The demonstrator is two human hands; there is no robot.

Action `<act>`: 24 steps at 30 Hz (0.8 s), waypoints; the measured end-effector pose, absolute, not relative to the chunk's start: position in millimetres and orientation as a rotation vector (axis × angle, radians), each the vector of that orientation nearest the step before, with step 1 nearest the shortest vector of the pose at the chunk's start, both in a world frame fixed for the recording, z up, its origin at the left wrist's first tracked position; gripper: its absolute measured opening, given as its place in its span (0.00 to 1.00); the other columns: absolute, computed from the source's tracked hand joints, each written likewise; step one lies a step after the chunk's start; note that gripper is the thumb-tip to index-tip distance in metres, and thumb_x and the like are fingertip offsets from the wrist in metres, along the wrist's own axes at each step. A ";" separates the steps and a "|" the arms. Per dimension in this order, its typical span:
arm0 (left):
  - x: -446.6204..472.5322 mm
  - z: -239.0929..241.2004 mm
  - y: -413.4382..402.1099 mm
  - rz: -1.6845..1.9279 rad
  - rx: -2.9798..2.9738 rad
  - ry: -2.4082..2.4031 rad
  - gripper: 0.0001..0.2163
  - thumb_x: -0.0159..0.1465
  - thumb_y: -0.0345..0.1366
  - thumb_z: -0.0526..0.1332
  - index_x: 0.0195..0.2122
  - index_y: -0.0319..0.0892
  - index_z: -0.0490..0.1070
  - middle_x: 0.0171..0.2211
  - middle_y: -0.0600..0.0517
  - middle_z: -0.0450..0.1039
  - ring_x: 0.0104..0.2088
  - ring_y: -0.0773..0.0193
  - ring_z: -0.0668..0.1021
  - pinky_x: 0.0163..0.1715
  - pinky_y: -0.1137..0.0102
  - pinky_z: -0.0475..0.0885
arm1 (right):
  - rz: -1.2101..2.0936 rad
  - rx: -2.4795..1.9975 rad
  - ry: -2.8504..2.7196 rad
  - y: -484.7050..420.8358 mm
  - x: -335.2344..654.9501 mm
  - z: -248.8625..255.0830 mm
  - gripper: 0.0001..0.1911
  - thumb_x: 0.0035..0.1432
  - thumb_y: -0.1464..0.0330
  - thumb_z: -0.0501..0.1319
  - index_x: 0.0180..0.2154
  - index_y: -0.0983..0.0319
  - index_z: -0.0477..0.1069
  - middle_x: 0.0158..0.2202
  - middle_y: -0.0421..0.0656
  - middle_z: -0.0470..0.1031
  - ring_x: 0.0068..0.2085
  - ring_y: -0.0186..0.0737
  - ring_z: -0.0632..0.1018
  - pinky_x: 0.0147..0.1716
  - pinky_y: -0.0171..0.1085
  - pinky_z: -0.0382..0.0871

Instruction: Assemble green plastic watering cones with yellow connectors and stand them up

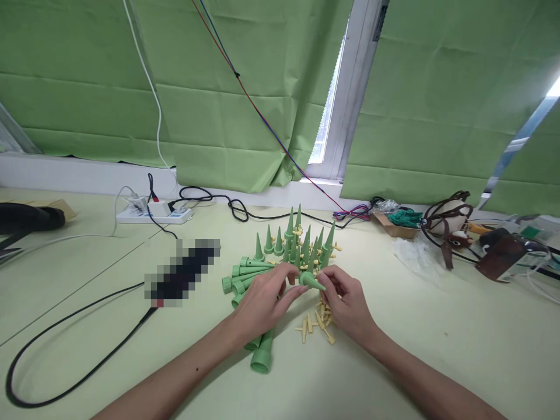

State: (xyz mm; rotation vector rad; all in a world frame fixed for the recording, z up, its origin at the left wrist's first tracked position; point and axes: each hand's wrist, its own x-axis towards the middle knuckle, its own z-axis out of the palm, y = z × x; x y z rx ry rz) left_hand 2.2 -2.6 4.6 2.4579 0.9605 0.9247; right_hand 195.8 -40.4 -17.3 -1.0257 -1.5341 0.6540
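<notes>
Both hands meet just over the surface (437,350), pinched from either side on one green cone spike (313,282). Left hand (262,300) grips its wide collar end, right hand (347,300) closes fingertips near the tip. Its long axis runs roughly left to right, point aimed right and slightly down. Small yellow pegs (317,326) lie just below; the heap of green spikes (284,251) sits right behind.

Both bare hands meet at the green cone (313,282)

Left hand (262,300) comes in from lower left, fingers curled, thumb and forefinger pinching the cone's wide end; right hand (345,300) from lower right, fingertips closed at its pointed end; forearms angled inward.
</notes>
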 end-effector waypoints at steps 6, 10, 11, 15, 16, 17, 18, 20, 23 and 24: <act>3.4 7.8 -5.1 0.864 2.390 1.010 0.13 0.70 0.47 0.53 0.40 0.42 0.67 0.33 0.54 0.70 0.29 0.65 0.72 0.30 0.70 0.64 | 0.619 -0.998 -1.524 -40.5 195.8 -16.6 0.12 0.70 0.64 0.54 0.33 0.61 0.66 0.24 0.36 0.62 0.23 0.32 0.64 0.23 0.32 0.59; 4.6 8.8 -5.1 0.874 2.352 1.006 0.14 0.70 0.47 0.53 0.36 0.41 0.67 0.31 0.54 0.70 0.28 0.65 0.70 0.30 0.70 0.63 | 0.574 -0.983 -1.519 -40.8 196.2 -17.6 0.11 0.70 0.65 0.54 0.34 0.61 0.67 0.25 0.36 0.63 0.24 0.31 0.64 0.23 0.32 0.59; 4.9 9.1 -4.8 0.869 2.349 0.997 0.16 0.71 0.47 0.52 0.33 0.41 0.68 0.29 0.54 0.70 0.28 0.65 0.70 0.30 0.70 0.63 | 0.563 -0.976 -1.524 -40.9 196.3 -18.1 0.11 0.70 0.66 0.54 0.34 0.61 0.67 0.24 0.36 0.63 0.24 0.31 0.64 0.23 0.32 0.59; 6.0 10.5 -3.8 0.788 2.303 0.918 0.24 0.73 0.46 0.45 0.26 0.40 0.71 0.25 0.53 0.71 0.29 0.64 0.73 0.36 0.69 0.63 | 0.551 -0.955 -1.558 -41.2 196.4 -19.1 0.10 0.70 0.66 0.54 0.35 0.61 0.68 0.24 0.35 0.63 0.24 0.31 0.64 0.23 0.32 0.59; 6.1 10.6 -3.6 0.769 2.279 0.901 0.25 0.73 0.46 0.45 0.26 0.40 0.72 0.26 0.53 0.72 0.30 0.64 0.73 0.37 0.69 0.64 | 0.550 -0.951 -1.571 -41.3 196.4 -18.8 0.10 0.70 0.66 0.53 0.35 0.61 0.68 0.24 0.35 0.63 0.23 0.31 0.64 0.23 0.32 0.59; 6.3 10.6 -3.5 0.756 2.255 0.894 0.24 0.73 0.46 0.46 0.26 0.40 0.72 0.26 0.53 0.72 0.30 0.64 0.73 0.37 0.69 0.63 | 0.544 -0.947 -1.591 -41.4 196.5 -18.4 0.10 0.70 0.66 0.53 0.35 0.61 0.67 0.24 0.36 0.64 0.24 0.31 0.65 0.24 0.32 0.60; 6.4 10.6 -3.4 0.747 2.240 0.895 0.24 0.73 0.47 0.47 0.26 0.40 0.72 0.26 0.54 0.70 0.30 0.64 0.72 0.35 0.70 0.63 | 0.540 -0.944 -1.612 -41.6 196.5 -17.8 0.10 0.70 0.67 0.53 0.35 0.61 0.67 0.24 0.36 0.64 0.24 0.32 0.65 0.24 0.32 0.60; 6.8 10.5 -3.3 0.736 2.228 0.904 0.23 0.71 0.47 0.50 0.24 0.40 0.69 0.24 0.56 0.65 0.27 0.66 0.69 0.31 0.71 0.61 | 0.519 -0.928 -1.632 -41.8 196.6 -16.7 0.10 0.70 0.67 0.52 0.34 0.60 0.67 0.24 0.36 0.64 0.24 0.32 0.66 0.25 0.32 0.60; 7.2 11.3 -3.5 0.734 2.209 0.915 0.22 0.70 0.48 0.52 0.22 0.40 0.62 0.22 0.57 0.58 0.26 0.67 0.64 0.28 0.72 0.58 | 0.519 -0.933 -1.644 -41.8 196.7 -16.6 0.11 0.70 0.67 0.52 0.34 0.60 0.66 0.24 0.36 0.63 0.24 0.32 0.65 0.25 0.32 0.60; 7.3 11.9 -3.7 0.733 2.195 0.916 0.21 0.69 0.48 0.53 0.22 0.40 0.62 0.23 0.58 0.58 0.26 0.67 0.64 0.29 0.73 0.58 | 0.523 -0.936 -1.645 -41.8 196.7 -17.0 0.10 0.70 0.67 0.52 0.34 0.60 0.66 0.24 0.36 0.63 0.24 0.32 0.65 0.25 0.32 0.59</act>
